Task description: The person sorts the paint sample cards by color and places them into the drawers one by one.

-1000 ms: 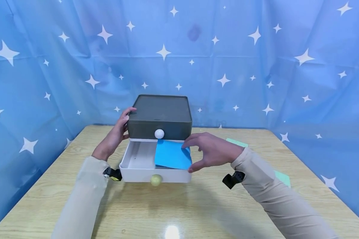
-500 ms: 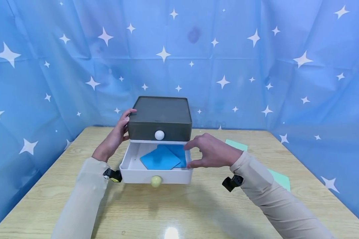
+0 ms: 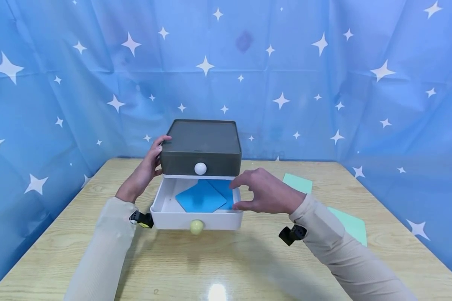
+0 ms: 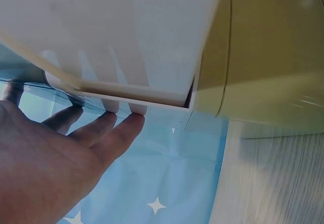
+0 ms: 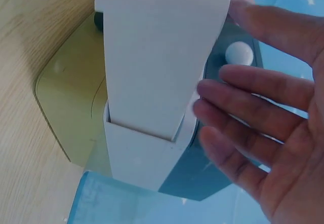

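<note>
A two-tier drawer box [image 3: 201,163] with a dark grey upper tier stands at the centre of the table in the head view. Its white lower drawer [image 3: 169,219], with a pale green knob, is pulled out. Two blue paper sheets [image 3: 199,196] lie inside, one askew over the other. My left hand [image 3: 145,171] rests against the box's left side, its fingers extended along the surface in the left wrist view. Beside the drawer's right wall is my right hand [image 3: 265,193], fingers and thumb apart with nothing held; whether it touches the wall I cannot tell.
Two light green sheets lie on the table's right: one rear sheet [image 3: 298,182] and a nearer sheet [image 3: 352,228], partly covered by the right sleeve [image 3: 324,228]. A blue star-patterned curtain [image 3: 309,75] hangs behind and beside the wooden table [image 3: 181,267].
The top blue sheet has left my right hand's fingers and dropped into the drawer, sliding left to lie askew. My left hand has stayed on the box.
</note>
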Action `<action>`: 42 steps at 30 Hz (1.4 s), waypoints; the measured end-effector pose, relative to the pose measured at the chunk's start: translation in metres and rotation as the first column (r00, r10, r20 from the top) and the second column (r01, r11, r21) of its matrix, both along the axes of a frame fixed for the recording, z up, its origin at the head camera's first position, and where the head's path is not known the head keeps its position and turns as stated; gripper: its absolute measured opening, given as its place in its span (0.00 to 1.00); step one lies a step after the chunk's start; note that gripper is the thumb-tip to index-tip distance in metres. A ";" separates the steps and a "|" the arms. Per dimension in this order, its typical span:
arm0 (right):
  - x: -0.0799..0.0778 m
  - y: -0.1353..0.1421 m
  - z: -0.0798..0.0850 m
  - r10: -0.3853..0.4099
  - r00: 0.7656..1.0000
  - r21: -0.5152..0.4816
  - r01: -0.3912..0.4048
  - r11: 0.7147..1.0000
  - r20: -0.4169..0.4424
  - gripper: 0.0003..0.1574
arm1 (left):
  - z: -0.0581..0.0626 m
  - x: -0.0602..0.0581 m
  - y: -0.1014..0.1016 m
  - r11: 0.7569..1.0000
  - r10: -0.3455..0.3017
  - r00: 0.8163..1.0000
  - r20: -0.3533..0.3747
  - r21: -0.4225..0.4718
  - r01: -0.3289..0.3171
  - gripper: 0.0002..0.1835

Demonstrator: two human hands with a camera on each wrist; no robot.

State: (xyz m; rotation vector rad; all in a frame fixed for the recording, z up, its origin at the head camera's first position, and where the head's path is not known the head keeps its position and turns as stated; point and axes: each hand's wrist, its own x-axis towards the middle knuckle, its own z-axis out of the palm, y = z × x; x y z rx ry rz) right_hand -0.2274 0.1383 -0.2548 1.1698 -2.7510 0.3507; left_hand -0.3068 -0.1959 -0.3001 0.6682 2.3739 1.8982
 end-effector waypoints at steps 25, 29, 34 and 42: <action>0.039 -0.049 -0.049 0.337 0.882 -0.065 -0.377 0.924 -0.331 0.13 | -0.001 -0.002 0.000 1.000 -0.001 1.000 0.002 0.024 0.001 0.29; 0.042 -0.057 -0.063 0.294 0.900 -0.070 -0.332 0.941 -0.321 0.18 | -0.001 -0.002 0.001 1.000 0.006 1.000 -0.001 0.019 -0.006 0.29; 0.047 -0.065 -0.074 0.200 0.935 -0.080 -0.232 0.969 -0.292 0.22 | -0.003 -0.002 0.002 1.000 0.007 1.000 0.004 0.011 -0.007 0.30; 0.046 -0.074 -0.082 0.150 0.844 -0.004 -0.177 0.984 -0.516 0.16 | -0.001 -0.002 0.001 1.000 0.008 1.000 -0.008 0.012 -0.008 0.30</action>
